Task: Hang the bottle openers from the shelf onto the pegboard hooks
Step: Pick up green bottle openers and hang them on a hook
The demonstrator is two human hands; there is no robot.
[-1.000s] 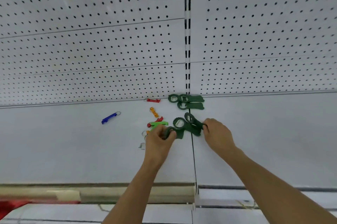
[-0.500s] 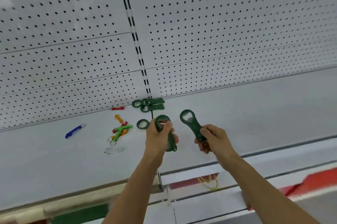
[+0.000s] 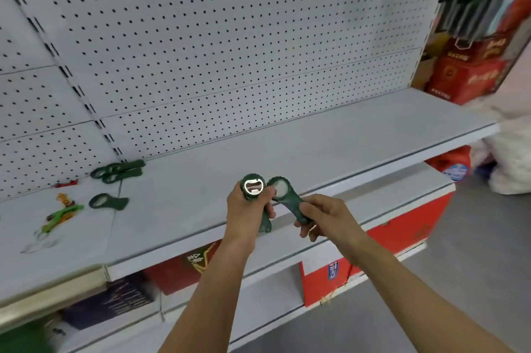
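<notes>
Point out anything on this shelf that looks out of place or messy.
Nothing looks damaged or spilled. The small openers at the shelf's left end lie in a loose tangle at mixed angles, and one green opener lies alone apart from the stacked green pair by the pegboard. The far hook's stock is too blurred to judge.

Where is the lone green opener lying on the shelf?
Head view, left side: the lone opener lies on the shelf, right of the lime opener.

Looking like a retail shop aisle: white perforated metal pegboard back panel (image 3: 230,51) rising beyond the hands, grey steel display shelf (image 3: 316,140) running under them, red printed cartons (image 3: 465,77) stacking far right.
</notes>
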